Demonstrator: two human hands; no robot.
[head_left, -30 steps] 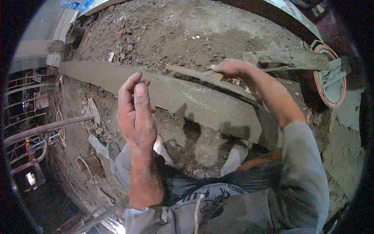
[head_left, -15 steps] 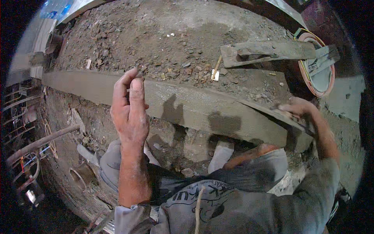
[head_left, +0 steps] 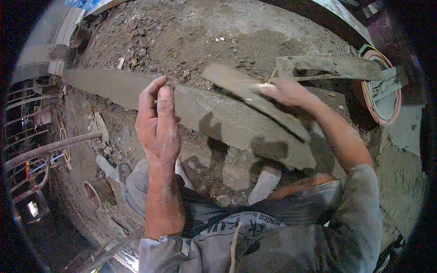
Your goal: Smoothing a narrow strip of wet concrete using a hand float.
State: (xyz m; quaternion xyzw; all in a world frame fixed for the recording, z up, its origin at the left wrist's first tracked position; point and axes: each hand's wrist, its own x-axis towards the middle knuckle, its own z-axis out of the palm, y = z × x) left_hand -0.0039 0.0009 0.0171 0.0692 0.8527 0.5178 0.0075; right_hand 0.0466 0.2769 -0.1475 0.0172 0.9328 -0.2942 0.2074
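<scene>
Your left hand [head_left: 158,129] is closest to you. It is up in the air, just above the near side of the wet cement strip [head_left: 200,111]. The fingers are loose and a bit curled, the thumb sticks up, and the hand holds nothing. It looks like you keep it out so you stay steady while the other hand works.

Your right hand [head_left: 287,93] is a little farther off. Its grip is closed around the handle of one flat, muddy trowel [head_left: 255,98]. The blade sticks out both ways from your grip: one end goes up and left, the other goes down and right along the strip. You hold it low and flat, so I think it is there to smooth the wet top.

The cement strip runs under both hands, from far left to near right. Below it, by your knees, there are two pale shoes [head_left: 266,182].

Left of your left hand and lower down, one round pipe end [head_left: 98,191] sits in the dirt, and one long bar [head_left: 50,148] lies past it.

Just past your right grip lies one more flat board tool [head_left: 327,68] on the dirt. Right of it sits one round pan [head_left: 384,91] with a red rim. Beyond the strip there is a heap of brown dirt [head_left: 191,32] and small stones.
</scene>
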